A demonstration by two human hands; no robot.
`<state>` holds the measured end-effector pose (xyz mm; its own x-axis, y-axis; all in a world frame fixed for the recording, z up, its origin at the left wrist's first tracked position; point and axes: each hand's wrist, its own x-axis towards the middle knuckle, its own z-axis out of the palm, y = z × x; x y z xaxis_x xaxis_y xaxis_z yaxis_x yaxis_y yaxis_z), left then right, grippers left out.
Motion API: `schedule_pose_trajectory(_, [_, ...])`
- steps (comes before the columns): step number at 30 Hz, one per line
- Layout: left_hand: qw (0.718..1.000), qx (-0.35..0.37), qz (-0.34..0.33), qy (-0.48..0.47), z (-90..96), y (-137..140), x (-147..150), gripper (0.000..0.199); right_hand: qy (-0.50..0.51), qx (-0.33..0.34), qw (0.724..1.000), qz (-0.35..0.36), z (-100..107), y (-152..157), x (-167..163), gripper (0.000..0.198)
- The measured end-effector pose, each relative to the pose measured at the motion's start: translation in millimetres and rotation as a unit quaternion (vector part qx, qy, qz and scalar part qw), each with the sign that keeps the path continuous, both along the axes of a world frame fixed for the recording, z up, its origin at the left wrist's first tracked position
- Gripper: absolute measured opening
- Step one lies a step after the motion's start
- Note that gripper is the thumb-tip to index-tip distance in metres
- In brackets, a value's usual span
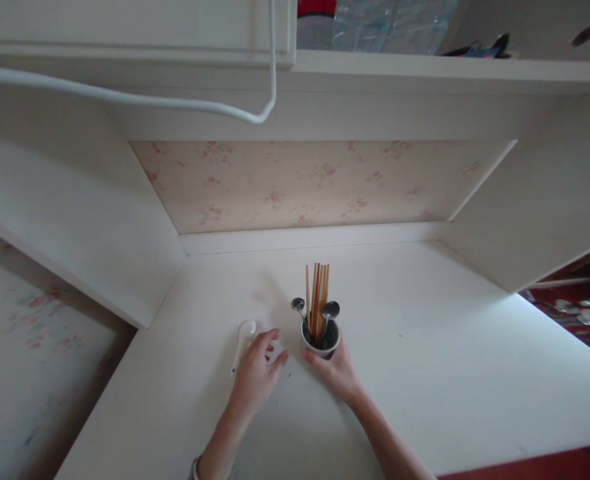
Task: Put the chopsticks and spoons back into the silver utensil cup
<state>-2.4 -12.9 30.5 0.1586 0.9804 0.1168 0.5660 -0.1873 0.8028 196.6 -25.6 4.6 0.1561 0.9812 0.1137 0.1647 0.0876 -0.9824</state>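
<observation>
A white cup (321, 347) stands upright on the white desk, filled with several wooden chopsticks (319, 293) and two metal spoons, one spoon (298, 305) leaning left and the other spoon (331, 311) leaning right. My right hand (339, 371) is wrapped round the near right side of the cup. To the left of the cup is my left hand (261, 365), its fingers apart and nothing in them. Beside that hand lies a white soup spoon (245, 333), partly hidden behind it. I cannot tell whether the left hand touches this spoon.
The white desktop (415, 353) runs between side panels at left and right. Above hangs a shelf (399, 67) holding plastic-wrapped items. A pale cable (175, 102) droops at upper left. Floral wallpaper (315, 183) covers the back. Small dark specks dot the desktop.
</observation>
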Motion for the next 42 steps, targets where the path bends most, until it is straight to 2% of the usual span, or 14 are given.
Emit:
schedule_pose_trajectory(3, [0.978, 0.077, 0.081, 0.174, 1.9, 8.6, -35.4, 0.030, -0.026, -0.001, 1.000, -0.017, -0.7, -0.7, 0.0, 0.060])
schedule_pose_trajectory(6, [0.947, 0.074, 0.082, 0.302, 1.6, 17.1, -57.2, 0.029, -0.042, -0.006, 0.999, -0.024, -2.8, -0.8, -0.9, 0.059])
schedule_pose_trajectory(10, [0.935, -0.001, 0.049, 0.350, 0.6, 22.4, -61.2, 0.023, -0.041, -0.019, 0.999, -0.026, -5.9, -1.2, -1.4, 0.060])
schedule_pose_trajectory(13, [0.934, -0.013, 0.053, 0.354, 6.1, 25.2, -56.1, 0.025, -0.042, -0.025, 0.999, -0.021, -5.5, -1.8, -0.9, 0.060])
schedule_pose_trajectory(15, [0.940, -0.022, 0.059, 0.334, 14.2, 27.5, -52.1, 0.025, -0.051, -0.021, 0.998, -0.022, -3.4, -2.5, -0.6, 0.061])
schedule_pose_trajectory(17, [0.959, -0.042, 0.062, 0.272, 25.9, 29.1, -46.8, 0.025, -0.059, -0.014, 0.998, -0.025, -0.7, -3.4, -0.5, 0.061])
schedule_pose_trajectory(20, [0.996, -0.053, 0.043, 0.055, 49.1, 27.2, -33.1, 0.025, -0.062, -0.002, 0.998, -0.022, 2.2, -4.4, -1.1, 0.061])
schedule_pose_trajectory(23, [0.985, -0.047, 0.027, -0.163, 75.4, 20.7, -11.0, 0.031, -0.066, 0.006, 0.998, -0.022, 3.1, -4.5, -1.7, 0.064])
schedule_pose_trajectory(25, [0.974, -0.049, 0.022, -0.221, 90.4, 16.8, 6.2, 0.029, -0.064, 0.004, 0.998, -0.023, 3.4, -4.4, -1.7, 0.067])
schedule_pose_trajectory(29, [0.972, -0.021, 0.009, -0.235, 103.1, 16.2, 37.9, 0.027, -0.054, 0.000, 0.998, -0.015, 4.3, -5.1, -1.3, 0.064])
schedule_pose_trajectory(35, [0.982, 0.072, 0.009, -0.172, 90.6, 20.3, 67.9, 0.026, -0.057, 0.009, 0.998, -0.029, 4.5, -6.2, -3.1, 0.066])
schedule_pose_trajectory(42, [0.988, 0.054, 0.058, -0.129, 94.5, 13.7, 73.7, 0.034, -0.054, 0.016, 0.998, -0.015, 7.1, -6.3, -4.3, 0.065])
